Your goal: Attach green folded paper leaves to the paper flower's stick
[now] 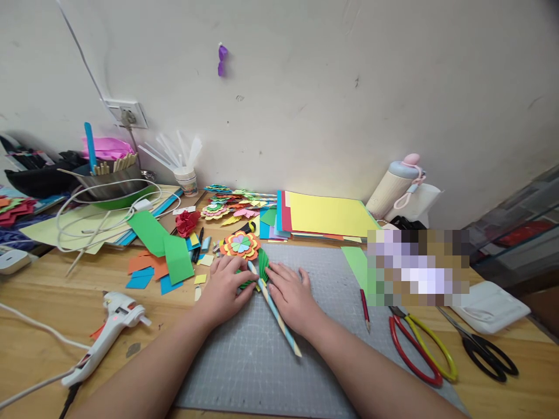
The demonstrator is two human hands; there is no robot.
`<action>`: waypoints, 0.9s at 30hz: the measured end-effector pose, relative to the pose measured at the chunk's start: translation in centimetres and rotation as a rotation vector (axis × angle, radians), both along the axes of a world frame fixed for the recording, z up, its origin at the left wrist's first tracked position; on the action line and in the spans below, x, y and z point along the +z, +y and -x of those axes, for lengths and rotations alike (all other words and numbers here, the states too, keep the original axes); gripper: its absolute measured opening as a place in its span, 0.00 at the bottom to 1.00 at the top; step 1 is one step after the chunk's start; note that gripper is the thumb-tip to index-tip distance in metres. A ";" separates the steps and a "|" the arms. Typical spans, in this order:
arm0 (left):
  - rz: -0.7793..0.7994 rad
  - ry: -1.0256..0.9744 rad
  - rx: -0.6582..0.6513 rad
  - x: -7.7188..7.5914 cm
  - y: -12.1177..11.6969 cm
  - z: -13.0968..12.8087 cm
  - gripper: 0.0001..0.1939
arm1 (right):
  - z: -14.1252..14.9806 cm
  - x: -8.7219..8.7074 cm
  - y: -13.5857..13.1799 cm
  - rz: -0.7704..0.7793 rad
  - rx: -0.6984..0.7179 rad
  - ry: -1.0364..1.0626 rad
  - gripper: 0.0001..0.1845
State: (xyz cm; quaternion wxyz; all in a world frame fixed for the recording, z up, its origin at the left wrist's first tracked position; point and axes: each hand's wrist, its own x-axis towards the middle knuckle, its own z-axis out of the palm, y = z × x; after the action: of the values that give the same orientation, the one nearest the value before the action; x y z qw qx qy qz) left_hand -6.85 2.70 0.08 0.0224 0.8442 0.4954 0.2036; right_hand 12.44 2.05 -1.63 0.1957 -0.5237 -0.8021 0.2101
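Both my hands rest on the grey cutting mat [283,372]. A striped paper straw [277,314] lies between them, with pleated green paper leaves [262,265] at its upper end. My left hand [225,288] presses with curled fingers on the left green leaf. On the right leaf my right hand [292,294] presses down with its fingers together and bent. A layered paper flower [240,244] in orange, yellow and green sits just above the hands at the straw's top.
A white glue gun [107,329] with cable lies left on the wooden table. Red-yellow scissors [421,349], black scissors [484,349] and a red pencil [365,308] lie right. Coloured paper sheets [325,215], paper scraps [166,250], a cup of sticks [187,177] and a bottle [393,186] stand behind.
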 end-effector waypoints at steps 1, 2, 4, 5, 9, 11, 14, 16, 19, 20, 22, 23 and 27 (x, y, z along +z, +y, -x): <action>-0.003 -0.003 -0.001 0.0 0.0 0.0 0.10 | 0.0 0.0 0.0 -0.001 0.000 0.001 0.22; -0.006 -0.006 -0.002 0.0 0.0 0.0 0.10 | 0.0 0.0 0.0 -0.004 -0.004 0.003 0.22; -0.013 -0.010 -0.006 0.1 0.0 0.0 0.09 | 0.0 0.0 0.0 -0.016 -0.022 0.010 0.22; -0.016 -0.011 -0.012 0.1 0.0 -0.1 0.09 | 0.0 -0.1 0.0 -0.023 -0.033 0.012 0.22; -0.060 -0.044 -0.033 0.5 -0.3 -0.1 0.07 | -0.1 -0.3 -0.1 -0.030 -0.067 -0.006 0.23; -0.125 -0.093 0.004 0.6 -0.4 0.2 0.10 | -0.2 -0.5 -0.1 -0.028 -0.087 -0.032 0.23; -0.237 -0.196 0.088 0.7 -0.6 1.1 0.17 | -0.5 -0.6 -0.2 -0.028 -0.083 -0.085 0.23; -0.262 -0.235 0.120 1.0 -0.6 1.5 0.20 | -0.8 -0.5 -0.2 -0.033 -0.052 -0.117 0.24; -0.159 -0.150 0.158 1.7 -0.9 1.2 0.18 | -1.0 -0.5 -0.3 -0.038 -0.020 -0.143 0.25; -0.098 -0.089 0.169 1.9 -1.2 0.8 0.14 | -1.1 -0.5 -0.3 -0.038 -0.017 -0.148 0.25; 0.001 0.030 0.188 2.1 -2.0 -0.4 0.13 | -1.1 -0.4 -0.3 -0.043 -0.013 -0.155 0.25; 0.039 0.088 0.197 2.1 -2.5 -1.0 0.18 | -1.2 -0.4 -0.3 -0.046 -0.011 -0.157 0.25; 0.096 0.200 0.233 1.3 -3.8 -2.6 0.24 | -1.2 -0.3 -0.2 -0.049 -0.004 -0.162 0.25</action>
State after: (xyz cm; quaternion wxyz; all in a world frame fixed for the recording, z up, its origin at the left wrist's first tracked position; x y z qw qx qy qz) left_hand -4.28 -1.09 1.36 -0.0106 0.7951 0.5988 0.0957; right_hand 13.63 1.83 -1.88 0.1432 -0.5356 -0.8191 0.1471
